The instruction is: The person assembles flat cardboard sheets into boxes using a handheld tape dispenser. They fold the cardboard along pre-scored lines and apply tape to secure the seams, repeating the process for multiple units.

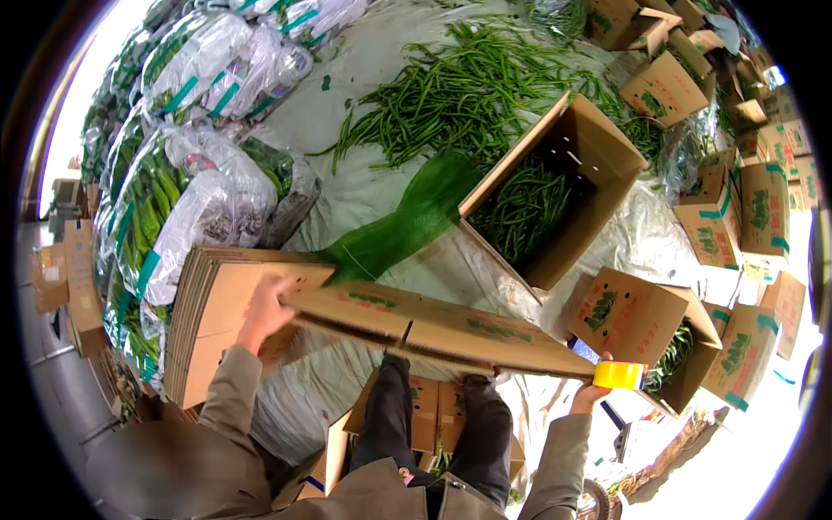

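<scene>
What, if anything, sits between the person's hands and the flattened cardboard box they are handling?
Nothing visible does. The left hand already grips one end of the flattened box, and the right hand is at its other end. The right hand also holds a yellow tape roll, which presses against the box's edge there.

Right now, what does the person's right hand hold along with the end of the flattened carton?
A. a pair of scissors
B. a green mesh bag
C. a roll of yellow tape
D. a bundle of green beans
C: the right hand grips a roll of yellow tape at the end of the flattened carton, while the left hand takes the carton's other end.
</scene>
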`<state>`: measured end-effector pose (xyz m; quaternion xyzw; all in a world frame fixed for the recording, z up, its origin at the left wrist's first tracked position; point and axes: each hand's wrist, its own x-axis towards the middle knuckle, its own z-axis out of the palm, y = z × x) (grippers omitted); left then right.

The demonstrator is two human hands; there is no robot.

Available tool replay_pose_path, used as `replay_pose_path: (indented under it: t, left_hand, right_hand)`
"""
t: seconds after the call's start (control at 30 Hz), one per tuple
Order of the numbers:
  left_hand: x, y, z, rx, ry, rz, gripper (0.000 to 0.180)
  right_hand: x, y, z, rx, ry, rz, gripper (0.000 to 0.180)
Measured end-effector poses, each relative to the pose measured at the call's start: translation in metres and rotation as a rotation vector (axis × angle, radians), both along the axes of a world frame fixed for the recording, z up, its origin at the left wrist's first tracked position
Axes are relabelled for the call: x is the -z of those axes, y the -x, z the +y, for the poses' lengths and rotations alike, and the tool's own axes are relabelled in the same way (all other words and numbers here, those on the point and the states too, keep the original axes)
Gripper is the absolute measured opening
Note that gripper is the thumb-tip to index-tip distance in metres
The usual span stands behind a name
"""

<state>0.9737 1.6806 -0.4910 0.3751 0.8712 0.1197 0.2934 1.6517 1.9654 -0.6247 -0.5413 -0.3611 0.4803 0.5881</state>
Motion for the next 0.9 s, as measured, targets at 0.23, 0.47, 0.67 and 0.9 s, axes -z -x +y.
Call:
replay_pose_path:
  t: [0.23, 0.47, 0.67, 0.9]
  left_hand:
    - [-0.015, -0.040, -0.030, 1.298, 0.237, 0.177, 0.018]
    - [-0.018, -0.018, -0.047, 1.141, 0.083, 0.078, 0.020]
    - [-0.062, -0.042, -0.076, 0.990, -0.013, 0.143, 0.019]
    - [-0.071, -0.057, -0.075, 0.884, -0.043, 0.243, 0.017]
  right_hand:
    - [-0.002, -0.030, -0.020, 0.074, -0.080, 0.200, 0.046]
    - [-0.059, -0.029, 0.022, -0.167, 0.052, 0.590, 0.054]
    - [-0.063, -0.083, 0.029, -0.318, 0.403, 1.004, 0.058]
    - [-0.098, -0.027, 0.027, -0.357, 0.063, 0.542, 0.050]
